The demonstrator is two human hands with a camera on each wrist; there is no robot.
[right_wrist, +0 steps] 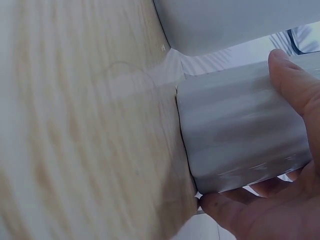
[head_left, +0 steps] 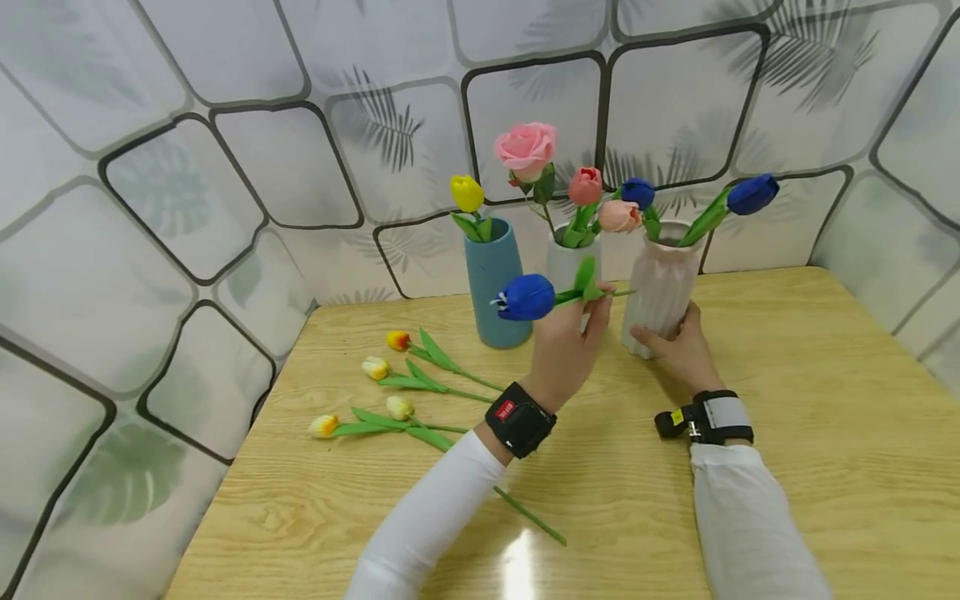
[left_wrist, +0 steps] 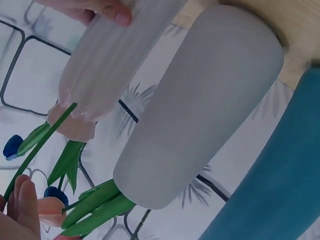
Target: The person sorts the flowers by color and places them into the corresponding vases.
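Observation:
In the head view my left hand (head_left: 564, 354) pinches the stem of a blue tulip (head_left: 527, 297). The flower lies sideways, its head to the left and its stem end near the ribbed pinkish-white vase (head_left: 658, 287). My right hand (head_left: 684, 354) grips that vase low on its side; the right wrist view shows thumb and fingers (right_wrist: 295, 85) around it. Two blue tulips (head_left: 752, 194) stand in this vase. From the left wrist view, the green stem (left_wrist: 42, 140) rises out of my left fingertips and overlaps the vase's rim, though touching or apart I cannot tell.
A white vase (head_left: 564, 262) behind my left hand holds a pink rose (head_left: 527, 152) and pink tulips (head_left: 585, 186). Left of it stands a blue vase (head_left: 495, 287) with a yellow tulip (head_left: 467, 193). Several tulips (head_left: 375, 368) lie on the wooden table (head_left: 300, 517), partly beneath my left forearm.

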